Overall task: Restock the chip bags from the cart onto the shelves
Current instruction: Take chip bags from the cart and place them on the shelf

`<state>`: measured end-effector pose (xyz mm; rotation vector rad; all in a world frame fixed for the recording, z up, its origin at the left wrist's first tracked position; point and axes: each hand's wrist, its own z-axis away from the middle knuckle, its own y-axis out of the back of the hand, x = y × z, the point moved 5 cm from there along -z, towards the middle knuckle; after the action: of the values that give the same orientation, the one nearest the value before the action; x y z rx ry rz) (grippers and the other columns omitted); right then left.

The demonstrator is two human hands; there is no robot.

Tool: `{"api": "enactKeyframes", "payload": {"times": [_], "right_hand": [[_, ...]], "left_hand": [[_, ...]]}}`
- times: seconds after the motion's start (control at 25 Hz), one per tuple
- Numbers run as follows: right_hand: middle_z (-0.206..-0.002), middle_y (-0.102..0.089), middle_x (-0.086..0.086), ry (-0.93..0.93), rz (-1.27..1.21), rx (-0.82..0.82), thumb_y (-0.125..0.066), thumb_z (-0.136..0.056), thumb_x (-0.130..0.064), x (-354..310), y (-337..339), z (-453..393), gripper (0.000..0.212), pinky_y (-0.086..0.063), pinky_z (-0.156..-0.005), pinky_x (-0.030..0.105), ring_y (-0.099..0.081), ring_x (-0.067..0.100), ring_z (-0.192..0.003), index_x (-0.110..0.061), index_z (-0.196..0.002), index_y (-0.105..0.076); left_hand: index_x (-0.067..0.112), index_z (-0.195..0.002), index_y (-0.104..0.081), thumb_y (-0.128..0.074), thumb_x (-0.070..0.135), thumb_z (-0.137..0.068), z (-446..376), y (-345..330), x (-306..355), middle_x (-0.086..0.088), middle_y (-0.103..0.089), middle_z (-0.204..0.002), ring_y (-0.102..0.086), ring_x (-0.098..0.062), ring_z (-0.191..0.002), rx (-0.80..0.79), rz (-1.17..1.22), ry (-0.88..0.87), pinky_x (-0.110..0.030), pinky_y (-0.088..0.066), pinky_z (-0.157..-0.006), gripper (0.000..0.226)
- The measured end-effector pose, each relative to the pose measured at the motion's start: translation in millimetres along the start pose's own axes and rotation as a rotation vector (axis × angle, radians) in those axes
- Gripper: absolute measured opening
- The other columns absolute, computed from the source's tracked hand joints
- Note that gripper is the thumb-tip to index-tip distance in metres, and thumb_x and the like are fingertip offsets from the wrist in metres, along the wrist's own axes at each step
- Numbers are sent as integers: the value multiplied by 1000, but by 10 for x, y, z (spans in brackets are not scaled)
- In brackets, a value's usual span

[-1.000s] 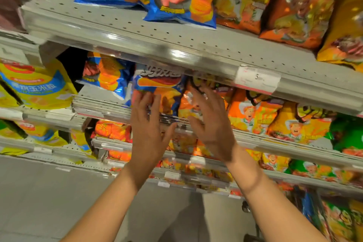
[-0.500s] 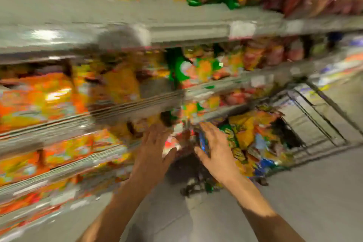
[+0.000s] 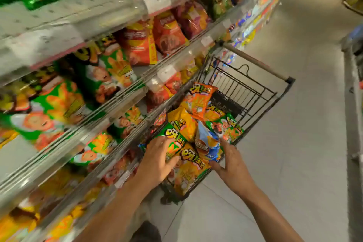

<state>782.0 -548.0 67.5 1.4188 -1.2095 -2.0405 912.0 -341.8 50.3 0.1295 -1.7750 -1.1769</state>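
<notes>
In the lower middle of the frame a black wire shopping cart (image 3: 253,92) stands tight against the shelves (image 3: 110,13), heaped with glossy, crinkled foil chip bags. The left hand (image 3: 157,160) lies palm-down on a green chip bag (image 3: 173,139) at the near left corner of the heap; its fingers (image 3: 167,142) are curled over the bag's lower edge, so the bag sits under and just beyond them, its long axis running from the hand up toward the upper right of the frame. How firm the hold is cannot be told.

Just right of it lies a yellow chip bag (image 3: 191,169), long axis running down toward the cart's near rim, printed face up. The right hand (image 3: 233,163) hovers at the near right side of the heap with fingers (image 3: 225,146) spread wide and thumb out, holding nothing; its fingertips are just beside a blue chip bag (image 3: 208,145), which stands tilted on edge between the two hands.

Farther up the heap an orange chip bag (image 3: 198,100) leans upright against the cart's shelf-side wall, and a second green bag (image 3: 225,127) lies flat at the right.

The perforated grey metal shelves fill the left and upper left of the frame, blurred, stocked with green, orange and red bags (image 3: 139,45). White price tags (image 3: 157,0) sit along the shelf edges. Pale floor tiles (image 3: 294,143) cover the right of the frame.
</notes>
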Motion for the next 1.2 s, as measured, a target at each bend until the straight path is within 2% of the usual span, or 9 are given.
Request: {"api": "enactKeyframes", "payload": {"times": [0.12, 0.28, 0.4, 0.52, 0.64, 0.8, 0.96, 1.04, 1.2], "right_hand": [[-155, -41, 8, -148, -19, 1, -71, -90, -35, 309, 1, -182, 83, -34, -111, 33, -39, 26, -141, -13, -156, -25], [-155, -41, 14, -385, -71, -6, -74, -89, -29, 592, -53, -531, 83, -35, -115, 36, -41, 28, -142, -7, -155, -27], [-151, -46, 12, -485, -192, -13, -75, -88, -22, 704, -300, -819, 80, -43, -109, 31, -46, 27, -139, -8, -153, -31], [-136, -57, 4, -581, -362, 20, -78, -85, -20, 777, -626, -1016, 73, -50, -89, 13, -56, 25, -127, -16, -145, -38], [-144, -52, 8, -701, -512, 59, -81, -82, -17, 898, -940, -1144, 100, -50, -100, 32, -56, 24, -128, -8, -157, -15], [-134, -62, 11, -853, -728, 214, -85, -75, -3, 1099, -1228, -1236, 95, -54, -97, 43, -64, 25, -115, -8, -152, -29], [-117, -69, 10, -779, -627, 252, -78, -83, -8, 1108, -1289, -1337, 51, -55, -90, 43, -66, 28, -106, -8, -130, -60], [-109, -71, 7, -799, -623, 269, -77, -83, -20, 1116, -1192, -1301, 41, -55, -80, 34, -67, 26, -99, -13, -122, -66], [-98, -75, 0, -706, -735, 322, -75, -88, -25, 1148, -870, -1250, 18, -62, -71, 36, -73, 17, -87, -28, -105, -70]], "left_hand": [[9, -141, -53, -71, 26, -91, -671, -180, -249, -13, -52, -132, -50, -32, -127, -120, 7, 66, -44, -42, -106, 56], [26, -154, -31, -63, 38, -93, -1404, -579, -596, -7, -29, -158, -23, -27, -148, -363, -3, 188, -45, -28, -118, 70], [20, -156, -28, -69, 34, -92, -1725, -973, -857, -10, -30, -160, -30, -28, -147, -490, 90, 390, -40, -35, -114, 78], [1, -147, -38, -77, 21, -88, -1838, -1273, -1164, -18, -49, -146, -50, -32, -132, -465, 305, 769, -33, -45, -98, 74], [-2, -140, -47, -79, 9, -84, -1998, -1484, -1453, -22, -58, -138, -58, -35, -124, -367, 418, 964, -38, -48, -93, 64], [8, -151, -35, -77, 0, -84, -2184, -1818, -1638, -19, -53, -146, -53, -37, -132, -295, 769, 1094, -50, -45, -106, 80], [23, -151, -31, -82, 13, -83, -2157, -1925, -1677, -4, -53, -145, -52, -25, -132, -239, 853, 1100, -39, -42, -101, 85], [23, -143, -39, -89, 30, -75, -2169, -1794, -1632, -3, -56, -137, -55, -23, -121, -166, 699, 1023, -39, -45, -97, 84], [23, -130, -49, -89, 55, -64, -2169, -1543, -1377, -1, -59, -129, -58, -24, -114, -117, 479, 848, -46, -50, -98, 84]]}}
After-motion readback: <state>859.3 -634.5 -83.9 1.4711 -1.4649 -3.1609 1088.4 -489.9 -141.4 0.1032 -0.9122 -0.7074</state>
